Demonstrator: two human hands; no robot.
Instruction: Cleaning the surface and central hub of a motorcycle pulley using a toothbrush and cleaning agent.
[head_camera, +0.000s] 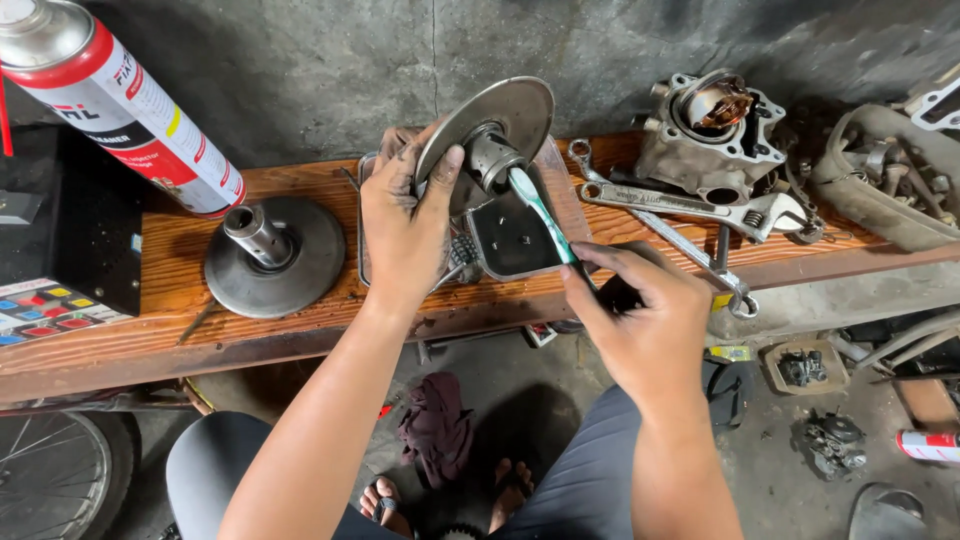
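My left hand (405, 225) grips a round metal pulley disc (487, 125) by its rim and tilts it over a small metal tray (515, 245) on a wooden bench (160, 310). My right hand (645, 320) holds a green and white toothbrush (540, 212). The brush head touches the short hub at the disc's centre. Both hands are smeared with grease.
A second pulley disc with a shaft (272, 255) lies left on the bench, beside a red and white spray can (120, 105). To the right are an adjustable wrench (690, 205), spanners and an engine cylinder (712, 135). A dark rag (437, 425) lies on the floor by my feet.
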